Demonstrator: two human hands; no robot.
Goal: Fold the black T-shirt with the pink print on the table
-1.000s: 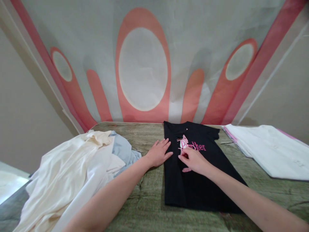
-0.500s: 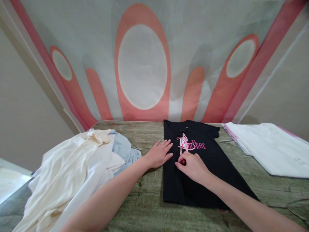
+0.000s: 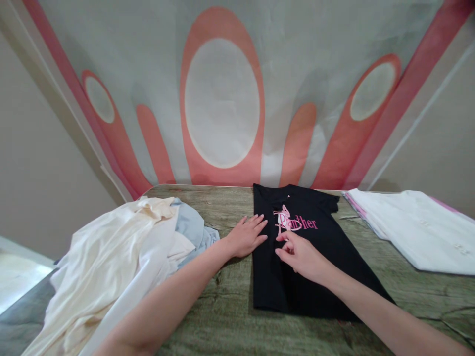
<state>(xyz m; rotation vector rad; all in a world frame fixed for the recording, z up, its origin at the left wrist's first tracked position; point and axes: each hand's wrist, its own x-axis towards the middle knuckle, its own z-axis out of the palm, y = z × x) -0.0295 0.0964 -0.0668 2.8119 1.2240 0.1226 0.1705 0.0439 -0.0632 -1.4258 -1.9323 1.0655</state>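
Backdrop: grey wall hanging (image 3: pixel 222 99) with salmon ovals behind a wood-grain table (image 3: pixel 222 316).
Black T-shirt (image 3: pixel 308 267): lies flat mid-table, pink print up, apparently spread for smoothing.
Left hand (image 3: pixel 245 236): fingers spread flat, palm pressing the shirt's left edge, likely pinning it.
Right hand (image 3: pixel 300 253): fingers loosely curled, tips touching the fabric below the print; a pinch cannot be told.
Sides: rumpled cream clothes (image 3: pixel 111 267) left, folded white stack (image 3: pixel 415 227) right.

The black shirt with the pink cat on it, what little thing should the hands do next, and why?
Probably slide the right hand outward to smooth the black T-shirt. The left hand lies flat at the shirt's left folded edge, pinning it to the table, while the right hand's fingers sit just below the pink print, so the cloth looks ready for flattening.
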